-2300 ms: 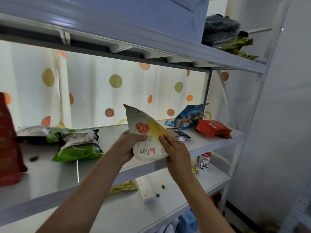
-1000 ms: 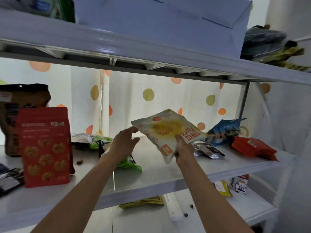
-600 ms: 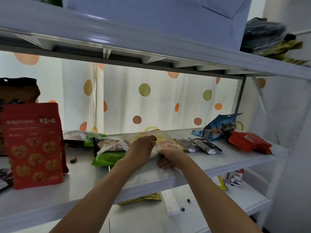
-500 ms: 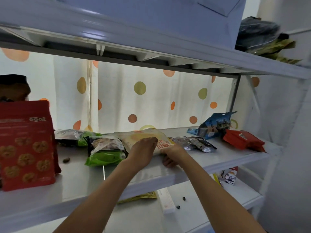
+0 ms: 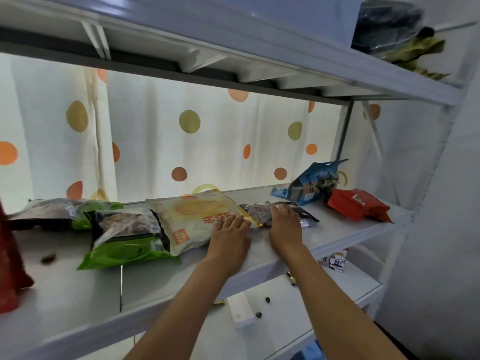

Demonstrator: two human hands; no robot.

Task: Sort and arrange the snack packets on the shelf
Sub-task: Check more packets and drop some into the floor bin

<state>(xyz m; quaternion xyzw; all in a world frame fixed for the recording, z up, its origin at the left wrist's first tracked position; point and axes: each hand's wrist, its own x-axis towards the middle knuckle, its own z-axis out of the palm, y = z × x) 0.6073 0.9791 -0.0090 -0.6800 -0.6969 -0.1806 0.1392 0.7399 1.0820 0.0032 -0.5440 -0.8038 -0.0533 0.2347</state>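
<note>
left hand [image 5: 228, 236]: flat on yellow packet [image 5: 200, 219] (lying flat) | right hand [image 5: 284, 226]: fingers extended onto dark packet [image 5: 255, 211]

Both bare forearms reached up and forward from the bottom of the view, side by side and close together. The left hand [image 5: 230, 236] lay palm down, fingers straight and slightly spread, fingertips resting on the near corner of the yellow snack packet [image 5: 197, 219]. The right hand [image 5: 284, 227] was just beside it, also palm down, its fingers extended and laid flat over the small dark packet [image 5: 259, 211], thumb tucked toward the left hand. Neither hand was curled around anything.
</note>
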